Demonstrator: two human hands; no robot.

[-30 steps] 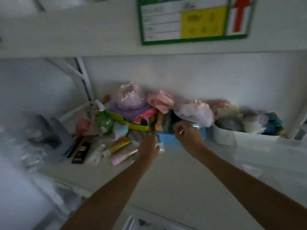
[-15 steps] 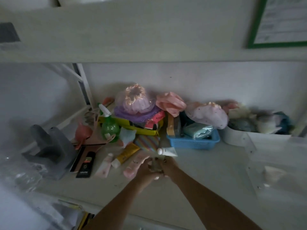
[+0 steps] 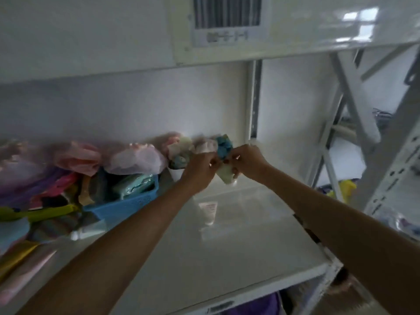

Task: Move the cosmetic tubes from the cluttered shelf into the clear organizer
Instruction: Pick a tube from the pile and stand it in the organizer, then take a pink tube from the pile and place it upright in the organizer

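While both our hands meet above the clear organizer (image 3: 261,214), we hold one pale tube (image 3: 225,175) between them. Left hand (image 3: 200,169) is curled closed at the tube's upper end; right hand (image 3: 246,161) pinches it from the other side, fingers (image 3: 235,171) wrapped on the body. Tube hangs tilted, lower end pointing down toward the organizer, not touching it. Motion blur, so we can't tell which end carries the cap.

Organizer sits on the right part of the white shelf (image 3: 204,269), walls nearly invisible. One white tube with a pink label (image 3: 209,211) already lies inside it, flat on the bottom, just below our hands.

Left of the organizer: blue basket (image 3: 127,206) holding a teal packet (image 3: 134,186), pink and pale bagged items piled behind it against the back wall. Blue scrunchie-like bundle (image 3: 223,144) sits just behind our hands, above a white bin (image 3: 176,175).

Far left on the shelf, more tubes lie flat: a yellow tube (image 3: 13,260) and a pink tube (image 3: 25,278), side by side, well apart from the organizer. A yellow-green item (image 3: 45,212) lies beside the basket.

Barcode label (image 3: 227,21) is on the shelf edge overhead, text blurred.
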